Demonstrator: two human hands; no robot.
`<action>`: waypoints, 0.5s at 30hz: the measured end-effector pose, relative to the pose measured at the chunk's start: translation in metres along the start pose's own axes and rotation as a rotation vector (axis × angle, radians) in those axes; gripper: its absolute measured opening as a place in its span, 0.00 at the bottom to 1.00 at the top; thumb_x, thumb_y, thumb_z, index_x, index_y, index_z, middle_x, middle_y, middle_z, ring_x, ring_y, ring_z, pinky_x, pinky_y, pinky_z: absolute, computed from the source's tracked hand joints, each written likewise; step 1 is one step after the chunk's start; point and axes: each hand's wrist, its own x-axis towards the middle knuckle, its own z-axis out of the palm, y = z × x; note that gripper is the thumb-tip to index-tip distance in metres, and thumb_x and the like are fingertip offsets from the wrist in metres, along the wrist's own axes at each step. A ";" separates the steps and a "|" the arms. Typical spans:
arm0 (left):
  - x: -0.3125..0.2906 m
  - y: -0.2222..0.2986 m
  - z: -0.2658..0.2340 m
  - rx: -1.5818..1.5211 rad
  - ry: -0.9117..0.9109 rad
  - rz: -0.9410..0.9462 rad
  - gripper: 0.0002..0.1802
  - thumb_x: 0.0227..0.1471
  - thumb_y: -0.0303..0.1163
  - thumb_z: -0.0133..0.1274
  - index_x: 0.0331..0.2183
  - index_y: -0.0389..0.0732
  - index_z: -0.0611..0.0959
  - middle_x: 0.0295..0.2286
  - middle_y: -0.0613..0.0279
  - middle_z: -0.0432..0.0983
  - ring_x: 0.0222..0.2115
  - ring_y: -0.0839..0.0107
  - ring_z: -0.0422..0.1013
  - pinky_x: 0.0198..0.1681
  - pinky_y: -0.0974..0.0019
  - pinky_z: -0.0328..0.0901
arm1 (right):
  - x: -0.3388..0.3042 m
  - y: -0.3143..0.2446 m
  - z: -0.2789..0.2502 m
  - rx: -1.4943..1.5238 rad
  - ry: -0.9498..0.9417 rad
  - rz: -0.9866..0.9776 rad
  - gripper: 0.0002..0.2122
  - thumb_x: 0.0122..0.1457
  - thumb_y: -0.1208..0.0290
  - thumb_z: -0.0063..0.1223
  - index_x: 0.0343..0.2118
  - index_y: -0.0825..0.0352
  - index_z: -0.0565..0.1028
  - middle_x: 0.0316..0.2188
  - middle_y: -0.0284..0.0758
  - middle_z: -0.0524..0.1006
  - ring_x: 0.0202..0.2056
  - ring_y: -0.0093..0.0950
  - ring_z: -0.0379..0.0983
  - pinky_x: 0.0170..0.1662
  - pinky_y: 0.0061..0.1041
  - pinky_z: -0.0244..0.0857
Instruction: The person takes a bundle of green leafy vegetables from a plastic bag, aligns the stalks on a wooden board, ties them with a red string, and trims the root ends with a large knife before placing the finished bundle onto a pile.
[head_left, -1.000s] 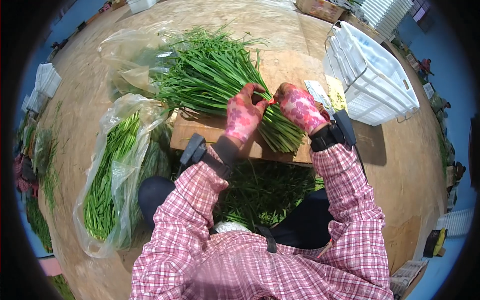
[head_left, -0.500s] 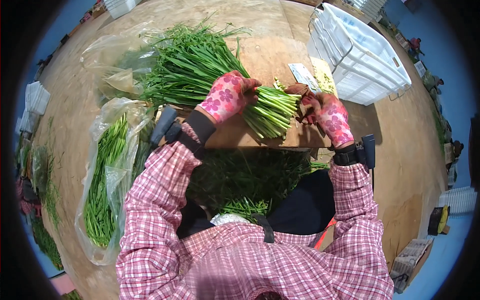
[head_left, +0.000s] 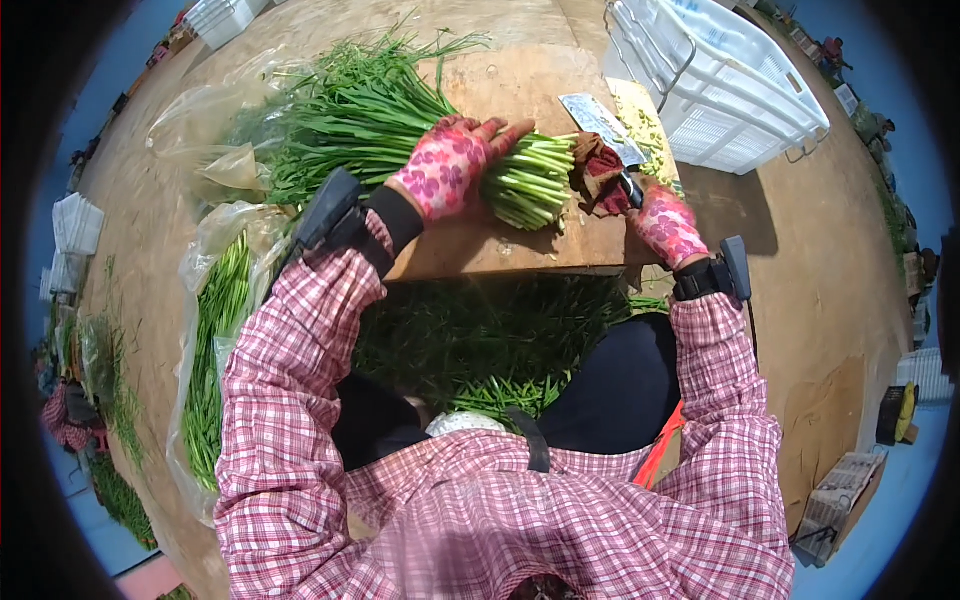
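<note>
A thick bundle of garlic chives lies across the wooden board, its pale cut stalk ends pointing right. My left hand, in a pink floral glove, is laid over the stalks, fingers curved across them and thumb hidden. Just right of the stalk ends, my right hand, gloved alike, closes round the black handle of a cleaver; its fingers are partly hidden. The wide cleaver blade rests on the board. Crumpled dark red cloth shows between the stalk ends and the handle.
Pale trimmings lie at the board's right edge. Beyond stands a white plastic crate. Clear plastic bags lie left, one holding chives. Greens are heaped between my legs. Other people sit far off at the sides.
My left hand has loosened slightly, its fingers reaching further over the stalks. My right hand has come round the cleaver handle. The whole view has shifted a little.
</note>
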 end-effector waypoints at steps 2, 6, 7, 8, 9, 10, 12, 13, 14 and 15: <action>0.002 -0.010 0.004 -0.027 -0.016 0.070 0.58 0.34 0.39 0.65 0.62 0.49 0.49 0.56 0.52 0.57 0.50 0.51 0.63 0.53 0.54 0.58 | -0.011 -0.013 -0.014 -0.178 0.287 -0.108 0.22 0.50 0.60 0.60 0.44 0.69 0.70 0.30 0.47 0.76 0.34 0.40 0.75 0.38 0.35 0.68; 0.006 -0.021 0.008 -0.103 -0.064 0.136 0.50 0.40 0.29 0.57 0.62 0.50 0.50 0.53 0.48 0.61 0.48 0.52 0.65 0.51 0.57 0.60 | -0.038 -0.074 -0.008 0.441 0.073 -0.354 0.10 0.53 0.67 0.54 0.36 0.66 0.73 0.26 0.41 0.77 0.30 0.38 0.75 0.31 0.35 0.68; 0.008 -0.023 0.007 -0.178 -0.038 0.151 0.49 0.41 0.27 0.56 0.62 0.50 0.51 0.52 0.47 0.64 0.47 0.51 0.67 0.49 0.57 0.62 | -0.042 -0.090 -0.001 0.348 0.016 -0.454 0.07 0.53 0.69 0.53 0.34 0.65 0.73 0.26 0.40 0.77 0.30 0.38 0.76 0.29 0.35 0.68; 0.009 -0.023 0.006 -0.221 -0.086 0.127 0.51 0.39 0.24 0.57 0.62 0.51 0.51 0.47 0.46 0.68 0.43 0.50 0.69 0.45 0.57 0.65 | -0.041 -0.106 0.008 0.154 -0.038 -0.418 0.05 0.52 0.71 0.52 0.31 0.65 0.74 0.25 0.39 0.77 0.28 0.37 0.76 0.27 0.35 0.67; 0.010 -0.025 0.005 -0.218 -0.083 0.127 0.51 0.39 0.24 0.57 0.62 0.51 0.51 0.47 0.46 0.68 0.43 0.50 0.69 0.45 0.57 0.65 | -0.038 -0.121 0.017 -0.007 0.017 -0.437 0.03 0.52 0.73 0.50 0.29 0.65 0.74 0.23 0.37 0.77 0.27 0.36 0.76 0.25 0.36 0.66; 0.010 -0.025 0.004 -0.304 -0.082 0.144 0.53 0.37 0.24 0.59 0.62 0.51 0.51 0.46 0.46 0.69 0.42 0.49 0.70 0.44 0.56 0.66 | -0.035 -0.131 0.025 -0.068 0.001 -0.412 0.04 0.50 0.73 0.50 0.28 0.65 0.74 0.22 0.37 0.77 0.25 0.36 0.77 0.23 0.37 0.66; 0.010 -0.025 0.002 -0.351 -0.069 0.134 0.59 0.30 0.26 0.66 0.62 0.51 0.51 0.45 0.46 0.70 0.41 0.49 0.70 0.43 0.56 0.67 | -0.027 -0.143 0.038 -0.216 0.140 -0.400 0.03 0.49 0.73 0.47 0.25 0.63 0.73 0.16 0.35 0.75 0.19 0.33 0.75 0.19 0.38 0.63; 0.010 -0.025 0.002 -0.297 -0.073 0.131 0.60 0.29 0.28 0.67 0.62 0.51 0.52 0.45 0.45 0.70 0.42 0.50 0.70 0.44 0.56 0.66 | -0.025 -0.144 0.042 -0.269 0.144 -0.433 0.03 0.49 0.72 0.47 0.25 0.63 0.73 0.16 0.36 0.75 0.20 0.35 0.75 0.20 0.38 0.63; 0.008 -0.026 0.002 -0.287 -0.098 0.114 0.59 0.29 0.28 0.67 0.61 0.51 0.53 0.45 0.45 0.70 0.42 0.50 0.70 0.44 0.56 0.66 | -0.022 -0.141 0.043 -0.184 0.153 -0.470 0.03 0.49 0.73 0.47 0.25 0.63 0.73 0.17 0.37 0.75 0.21 0.35 0.75 0.21 0.38 0.64; 0.007 -0.026 0.003 -0.285 -0.073 0.133 0.59 0.30 0.29 0.68 0.61 0.50 0.53 0.45 0.46 0.70 0.42 0.50 0.70 0.44 0.57 0.66 | -0.021 -0.136 0.043 -0.144 0.129 -0.467 0.03 0.49 0.73 0.47 0.25 0.63 0.73 0.17 0.38 0.75 0.22 0.36 0.75 0.22 0.37 0.64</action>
